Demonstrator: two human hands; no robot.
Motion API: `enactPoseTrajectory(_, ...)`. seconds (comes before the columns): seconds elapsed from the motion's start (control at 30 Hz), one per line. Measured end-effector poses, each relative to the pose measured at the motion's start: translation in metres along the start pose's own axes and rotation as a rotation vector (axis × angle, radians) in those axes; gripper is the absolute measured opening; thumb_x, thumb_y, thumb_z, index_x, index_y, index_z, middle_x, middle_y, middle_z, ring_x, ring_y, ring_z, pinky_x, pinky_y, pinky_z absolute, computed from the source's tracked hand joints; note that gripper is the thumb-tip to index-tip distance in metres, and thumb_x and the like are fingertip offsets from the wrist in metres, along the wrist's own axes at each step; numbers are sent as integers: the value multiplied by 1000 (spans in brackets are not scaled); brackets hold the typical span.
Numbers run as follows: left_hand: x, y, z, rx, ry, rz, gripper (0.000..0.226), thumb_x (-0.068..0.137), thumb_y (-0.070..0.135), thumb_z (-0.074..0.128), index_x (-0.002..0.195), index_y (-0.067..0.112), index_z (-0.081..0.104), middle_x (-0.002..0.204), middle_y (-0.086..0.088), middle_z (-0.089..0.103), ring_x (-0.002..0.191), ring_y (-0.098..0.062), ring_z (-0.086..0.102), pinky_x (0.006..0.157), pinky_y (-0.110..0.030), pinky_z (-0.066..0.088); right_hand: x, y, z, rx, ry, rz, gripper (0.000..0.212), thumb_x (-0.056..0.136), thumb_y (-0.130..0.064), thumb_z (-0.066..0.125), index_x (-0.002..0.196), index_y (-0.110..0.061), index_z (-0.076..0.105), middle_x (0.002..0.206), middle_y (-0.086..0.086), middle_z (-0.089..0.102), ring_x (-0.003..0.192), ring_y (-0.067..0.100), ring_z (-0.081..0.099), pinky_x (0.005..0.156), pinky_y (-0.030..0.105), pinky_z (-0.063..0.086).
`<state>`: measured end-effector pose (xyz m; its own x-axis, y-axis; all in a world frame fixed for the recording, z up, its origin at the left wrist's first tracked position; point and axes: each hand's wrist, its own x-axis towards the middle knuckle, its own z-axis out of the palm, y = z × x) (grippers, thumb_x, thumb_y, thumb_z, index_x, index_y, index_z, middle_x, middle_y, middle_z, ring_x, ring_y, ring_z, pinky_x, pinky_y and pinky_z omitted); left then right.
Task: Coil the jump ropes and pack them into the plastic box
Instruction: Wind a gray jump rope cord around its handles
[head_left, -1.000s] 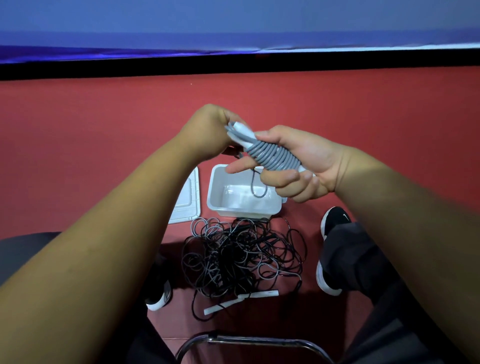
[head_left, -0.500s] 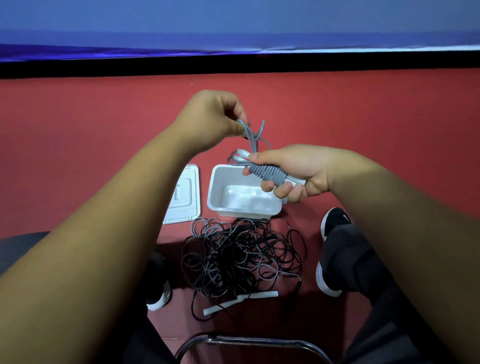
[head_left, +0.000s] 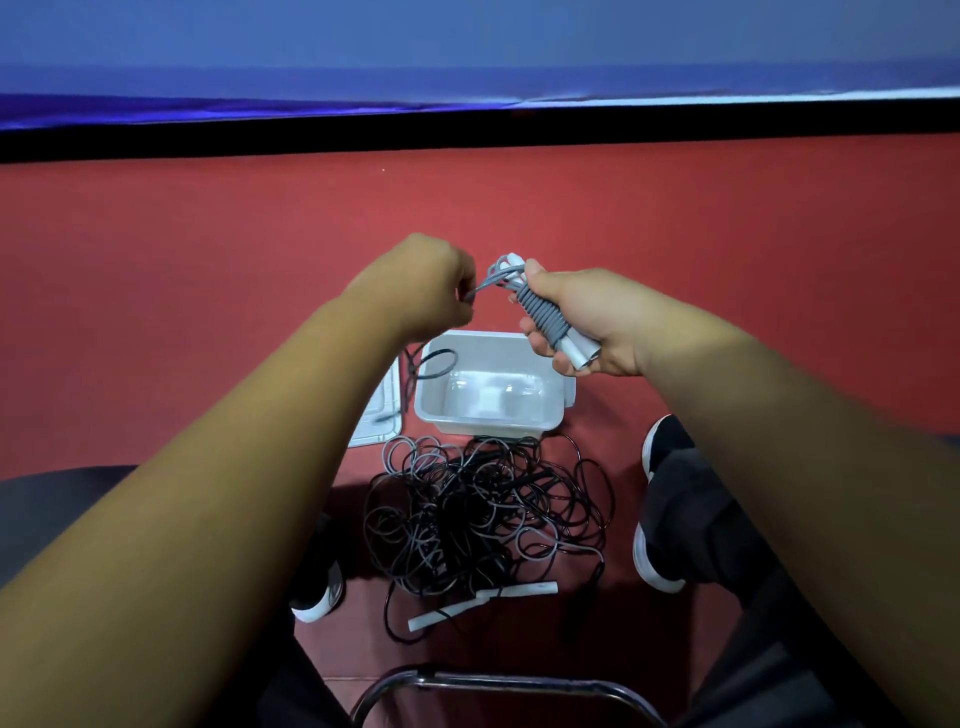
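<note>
The wound jump rope (head_left: 543, 314) is a tight bundle of smooth grey cord wrapped in close, even turns round a pair of white, tube-shaped handles, whose blunt tips stick out at both ends. The right hand (head_left: 592, 322) holds it in the air above the far right corner of the plastic box (head_left: 488, 427), with the fingers curled under the bundle and the thumb against its upper end. The left hand (head_left: 421, 286), just beside it, is closed into a fist and pinches the cord end (head_left: 480, 287) between thumb and fingertips. That short stretch runs straight to the top of the bundle. The box is a white, glossy, rectangular tub with rounded corners, standing open on the red floor (head_left: 208, 270). A thin dark loop hangs over its left rim. The flat lid (head_left: 371, 434) lies just beside it on the left. Near the box's front wall lies a tangled heap of ropes (head_left: 483, 514), thin black and grey cords in many loops, with two white handles (head_left: 483, 601) at its near edge.
</note>
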<state>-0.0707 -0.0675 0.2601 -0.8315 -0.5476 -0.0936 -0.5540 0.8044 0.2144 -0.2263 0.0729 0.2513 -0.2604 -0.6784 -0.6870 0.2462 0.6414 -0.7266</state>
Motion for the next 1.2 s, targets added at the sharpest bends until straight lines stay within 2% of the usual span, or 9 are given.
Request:
enactPoseTrajectory(0.23,7,15,3,-155,54,-120,18,103,22,58,102,10,72,78,-13,62,73,-33,58,61,-32,36,-1,-5,5,138,48,-19,63,85,-89,51,101,-31,68,71,-7,57,54,7,46,49,19,28)
enactPoseTrajectory(0.37,6,18,-4,-664,58,-128,33,103,38,64,92,8,71,62,-6,53,47,-14,47,45,-20,39,0,-8,-1,215,87,-30,58,87,-87,53,98,-31,66,68,-7,56,50,7,44,47,18,27)
enactPoseTrajectory(0.57,2,15,-4,-1086,-17,-82,38,109,40,52,94,10,70,70,0,51,54,-13,40,47,-22,33,-1,-12,-6,280,87,-13,41,89,-73,63,97,-33,64,68,-9,54,50,6,43,47,16,25)
enactPoseTrajectory(0.67,1,12,-5,-1131,-103,-84,26,106,30,59,100,8,71,74,-1,57,59,-10,49,53,-20,40,-3,-14,-7,305,89,-9,40,88,-71,65,98,-32,63,70,-9,55,51,6,44,48,16,24)
enactPoseTrajectory(0.8,1,6,-6,-1192,-228,-120,9,92,11,76,88,7,69,77,-13,64,71,-22,58,71,-31,50,-8,-17,-5,273,47,-13,37,88,-69,64,96,-33,65,70,-9,54,54,5,42,50,16,23)
enactPoseTrajectory(0.93,0,9,-8,-827,-208,-164,20,86,10,84,85,6,65,71,-13,69,63,-21,63,62,-29,52,-11,-16,-1,209,19,-15,46,83,-73,69,98,-31,59,71,-7,55,55,6,42,48,17,24)
enactPoseTrajectory(1.07,3,10,1,-495,-64,-258,20,99,22,68,92,6,60,65,-10,69,47,-22,64,51,-33,57,-11,-14,1,176,14,-34,49,82,-77,71,104,-34,66,72,-7,55,55,7,41,48,18,23)
enactPoseTrajectory(1.13,4,9,8,-576,-16,-286,26,101,30,66,91,6,62,66,-8,68,44,-21,57,48,-31,52,-10,-14,0,196,19,-40,49,83,-76,70,106,-33,69,71,-7,55,55,7,41,48,17,24)
enactPoseTrajectory(1.2,5,8,11,-851,-4,-303,27,101,31,69,90,7,67,69,-6,68,43,-14,47,45,-25,40,-9,-14,-2,220,46,-36,48,85,-74,70,107,-31,72,72,-7,56,54,7,43,47,17,26)
